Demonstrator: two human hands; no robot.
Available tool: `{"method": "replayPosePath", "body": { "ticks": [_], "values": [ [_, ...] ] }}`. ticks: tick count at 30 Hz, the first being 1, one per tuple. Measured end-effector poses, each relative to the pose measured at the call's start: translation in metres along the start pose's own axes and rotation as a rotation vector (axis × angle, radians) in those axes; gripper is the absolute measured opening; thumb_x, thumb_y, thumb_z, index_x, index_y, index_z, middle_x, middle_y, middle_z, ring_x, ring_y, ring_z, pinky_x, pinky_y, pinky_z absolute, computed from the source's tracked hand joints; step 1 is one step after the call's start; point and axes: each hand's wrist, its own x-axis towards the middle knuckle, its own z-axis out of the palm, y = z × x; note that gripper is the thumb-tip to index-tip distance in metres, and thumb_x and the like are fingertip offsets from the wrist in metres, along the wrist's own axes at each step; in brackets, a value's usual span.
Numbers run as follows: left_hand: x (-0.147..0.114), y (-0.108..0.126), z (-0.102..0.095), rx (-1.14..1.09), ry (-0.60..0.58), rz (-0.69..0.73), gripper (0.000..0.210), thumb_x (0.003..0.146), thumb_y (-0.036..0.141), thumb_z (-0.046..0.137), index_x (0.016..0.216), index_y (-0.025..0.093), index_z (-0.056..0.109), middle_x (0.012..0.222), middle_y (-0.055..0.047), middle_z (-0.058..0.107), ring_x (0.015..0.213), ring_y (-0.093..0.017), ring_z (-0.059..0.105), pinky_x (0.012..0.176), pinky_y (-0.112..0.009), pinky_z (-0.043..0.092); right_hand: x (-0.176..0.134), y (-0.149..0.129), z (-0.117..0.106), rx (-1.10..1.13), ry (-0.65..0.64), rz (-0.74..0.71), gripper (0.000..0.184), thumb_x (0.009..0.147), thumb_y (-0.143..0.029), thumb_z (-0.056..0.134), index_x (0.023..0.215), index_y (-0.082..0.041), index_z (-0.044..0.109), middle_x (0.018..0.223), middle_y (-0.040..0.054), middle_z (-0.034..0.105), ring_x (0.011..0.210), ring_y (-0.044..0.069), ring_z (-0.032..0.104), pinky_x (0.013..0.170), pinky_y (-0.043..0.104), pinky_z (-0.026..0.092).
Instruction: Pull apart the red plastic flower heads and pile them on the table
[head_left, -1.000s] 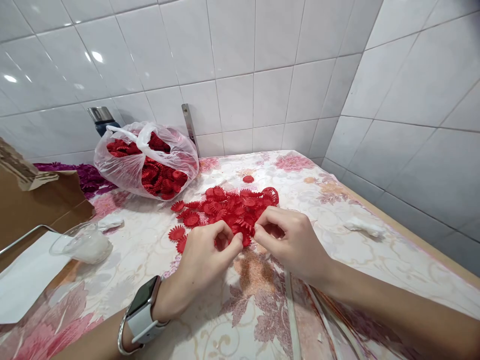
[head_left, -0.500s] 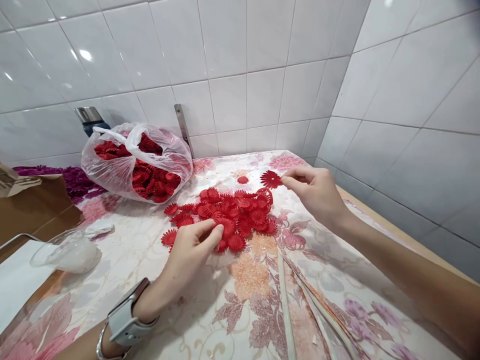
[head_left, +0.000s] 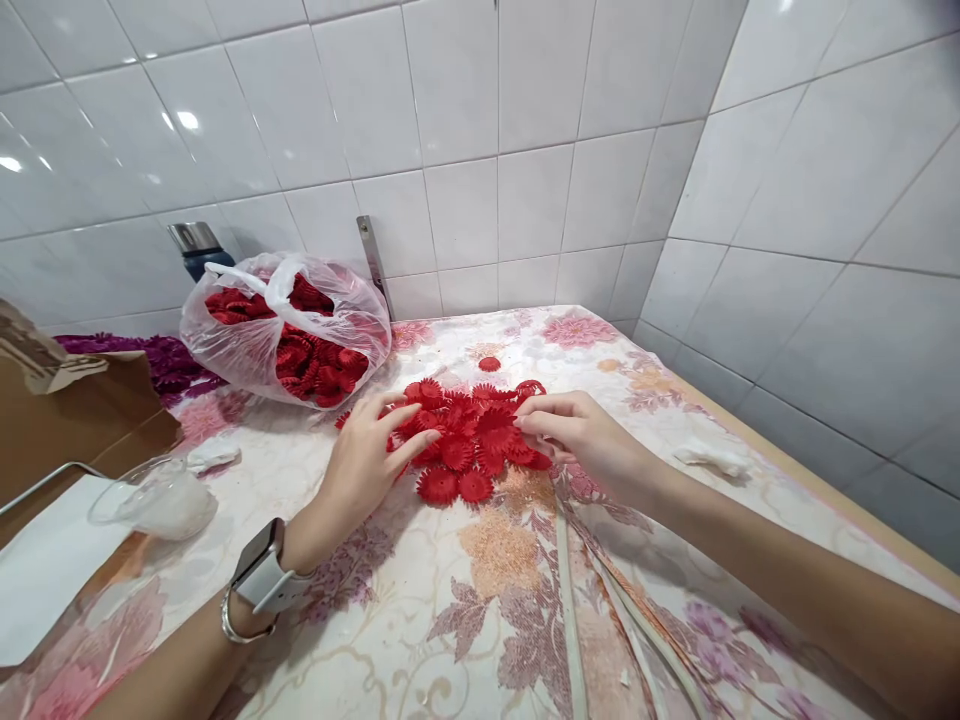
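A pile of red flower-shaped cutouts (head_left: 454, 452) with fringed edges lies mid-table. At the pile's left side is my left hand (head_left: 364, 445), its fingers spread and nothing gripped in them. From the right, my right hand (head_left: 581, 430) reaches over the pile, thumb and forefinger pinched on the edge of a red flower cutout (head_left: 495, 430). That cutout overlaps the others beneath it, and some of the pile is hidden behind both hands. One separate red cutout (head_left: 490, 364) rests behind the pile.
A clear plastic bag (head_left: 217, 345) of red cutouts stands back left, beside a flask (head_left: 199, 250). Further left are a cardboard box (head_left: 82, 410), purple pieces (head_left: 161, 360) and a clear cup (head_left: 161, 500). Pale strips (head_left: 570, 610) lie in front; crumpled white material (head_left: 712, 458) lies right.
My right hand has brought its red flower cutout left and down onto the pile. My left hand has opened its pinch, moving slightly left and up.
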Motion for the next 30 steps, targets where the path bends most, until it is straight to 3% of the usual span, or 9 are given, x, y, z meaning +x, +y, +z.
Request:
{"method": "replayPosePath", "body": {
  "ticks": [1, 3, 6, 10, 13, 16, 21, 25, 30],
  "values": [
    [-0.002, 0.007, 0.0, -0.052, -0.02, 0.005, 0.027, 0.084, 0.037, 0.052, 0.093, 0.02, 0.07, 0.104, -0.009, 0.065, 0.1, -0.026, 0.057, 0.089, -0.04, 0.043, -0.002, -0.001, 0.003, 0.001, -0.013, 0.007, 0.022, 0.07, -0.024, 0.052, 0.05, -0.018, 0.044, 0.049, -0.0054, 0.034, 0.047, 0.008, 0.026, 0.044, 0.025, 0.016],
    [-0.006, 0.025, -0.002, -0.383, -0.113, -0.071, 0.03, 0.087, 0.036, 0.044, 0.09, 0.02, 0.069, 0.098, -0.007, 0.067, 0.094, -0.021, 0.06, 0.085, -0.035, 0.045, -0.005, -0.001, 0.008, 0.004, -0.045, 0.015, 0.022, 0.07, -0.023, 0.052, 0.05, -0.017, 0.044, 0.049, -0.0052, 0.036, 0.047, 0.008, 0.028, 0.044, 0.025, 0.017],
    [-0.015, 0.046, -0.003, -0.73, -0.281, -0.308, 0.019, 0.078, 0.037, 0.058, 0.081, 0.02, 0.067, 0.076, -0.001, 0.067, 0.069, -0.016, 0.06, 0.063, -0.026, 0.047, -0.01, -0.001, 0.014, 0.005, -0.104, 0.015, 0.019, 0.07, -0.022, 0.052, 0.052, -0.016, 0.049, 0.049, -0.0049, 0.038, 0.047, 0.008, 0.029, 0.044, 0.024, 0.019],
    [-0.022, 0.052, 0.0, -0.858, -0.319, -0.397, 0.017, 0.075, 0.029, 0.064, 0.062, 0.017, 0.061, 0.057, 0.004, 0.056, 0.054, -0.01, 0.05, 0.051, -0.02, 0.038, -0.015, -0.003, 0.017, -0.01, -0.14, -0.033, 0.022, 0.077, -0.029, 0.051, 0.06, -0.015, 0.056, 0.052, -0.004, 0.042, 0.049, 0.008, 0.035, 0.045, 0.023, 0.025],
    [-0.024, 0.05, 0.0, -0.884, -0.27, -0.348, 0.014, 0.075, 0.023, 0.065, 0.062, 0.017, 0.064, 0.059, 0.003, 0.061, 0.056, -0.011, 0.053, 0.054, -0.022, 0.04, -0.019, -0.005, 0.018, -0.109, -0.15, -0.154, 0.015, 0.076, -0.03, 0.061, 0.07, -0.016, 0.059, 0.064, -0.0009, 0.055, 0.056, 0.01, 0.047, 0.049, 0.023, 0.034],
    [-0.026, 0.049, -0.003, -0.858, -0.216, -0.277, 0.01, 0.075, 0.019, 0.066, 0.066, 0.019, 0.07, 0.064, 0.0, 0.068, 0.062, -0.014, 0.059, 0.059, -0.024, 0.045, -0.022, -0.007, 0.018, -0.238, -0.124, -0.357, 0.005, 0.078, -0.019, 0.058, 0.075, -0.017, 0.062, 0.068, 0.0004, 0.061, 0.057, 0.011, 0.049, 0.049, 0.023, 0.037],
    [-0.029, 0.048, -0.007, -0.78, -0.085, -0.08, 0.013, 0.074, 0.011, 0.068, 0.071, 0.022, 0.075, 0.068, -0.001, 0.074, 0.061, -0.015, 0.063, 0.059, -0.024, 0.048, -0.022, -0.005, 0.014, -0.273, -0.112, -0.707, 0.016, 0.081, -0.007, 0.053, 0.079, -0.016, 0.067, 0.07, 0.003, 0.065, 0.06, 0.012, 0.055, 0.051, 0.024, 0.041],
    [-0.031, 0.047, -0.009, -0.734, -0.008, 0.092, 0.018, 0.075, 0.009, 0.067, 0.078, 0.024, 0.076, 0.076, -0.001, 0.075, 0.069, -0.016, 0.067, 0.065, -0.026, 0.052, -0.021, -0.004, 0.012, -0.253, -0.095, -0.82, 0.019, 0.081, -0.004, 0.055, 0.081, -0.017, 0.069, 0.073, 0.004, 0.068, 0.067, 0.014, 0.06, 0.057, 0.026, 0.048],
    [-0.032, 0.049, -0.011, -0.641, 0.047, 0.163, 0.014, 0.077, 0.012, 0.065, 0.077, 0.022, 0.075, 0.075, -0.002, 0.076, 0.069, -0.017, 0.069, 0.066, -0.027, 0.053, -0.024, -0.008, 0.012, -0.289, -0.062, -0.868, 0.016, 0.079, -0.005, 0.059, 0.079, -0.018, 0.069, 0.071, 0.0031, 0.069, 0.067, 0.014, 0.06, 0.057, 0.026, 0.047]
  ]
}}
